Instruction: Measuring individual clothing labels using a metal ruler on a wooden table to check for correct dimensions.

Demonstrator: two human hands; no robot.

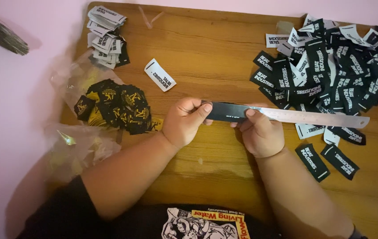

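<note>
Over a wooden table (215, 57), both my hands hold a black woven label (227, 111) folded around the left end of a steel ruler (313, 117). My left hand (183, 121) pinches the label and the ruler's end between thumb and fingers. My right hand (260, 132) grips the label and ruler from below, its thumb pressing on top. The ruler sticks out to the right, level above the table.
A big heap of black and white labels (335, 66) fills the right side, with a few loose ones (326, 159) near my right arm. Black-and-yellow labels (118, 106) lie on a clear plastic bag (74, 137) at left. A white stack (107, 35) and a single white label (159, 74) lie behind.
</note>
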